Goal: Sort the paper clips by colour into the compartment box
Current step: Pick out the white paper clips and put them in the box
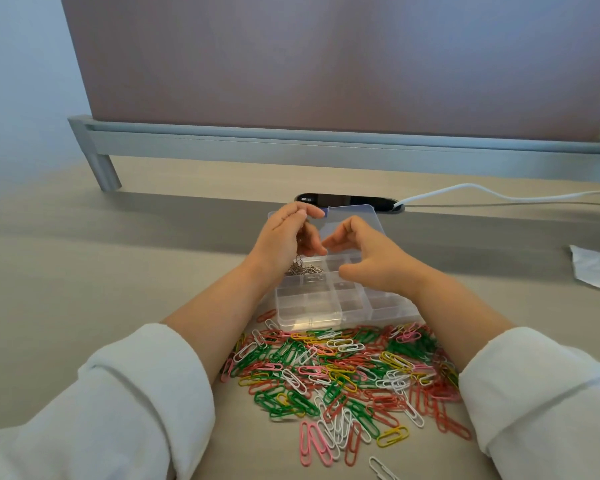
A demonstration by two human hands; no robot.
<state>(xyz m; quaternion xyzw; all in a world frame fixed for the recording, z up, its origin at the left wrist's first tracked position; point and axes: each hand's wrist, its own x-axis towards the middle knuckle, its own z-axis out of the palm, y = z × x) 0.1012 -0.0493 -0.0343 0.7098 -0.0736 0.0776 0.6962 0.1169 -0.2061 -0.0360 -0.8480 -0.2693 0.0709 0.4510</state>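
The left hand [283,237] is hovering over the far left part of the clear compartment box [312,308]; its fingers [305,213] are curling inward and seem to be pinching a few silver paper clips [298,262]; these are hanging down into a far left compartment, where a small silver heap [310,270] is lying. The right hand [371,261] is hovering over the middle of the box, just beside the left one; its fingers [354,230] are bending loosely and holding nothing. The box is sitting on the tabletop [118,271] with its lid [357,216] lying open on the far side; most of its other compartments are showing no clips that I can make out. A pile of coloured clips [343,368], red, green, pink, white and yellow, is spreading across the tabletop on the near side of the box, reaching up to its near wall, between the two white sleeves [136,393]. A white cable [482,192] is running from a dark slot [347,201] beyond the lid towards the right edge.
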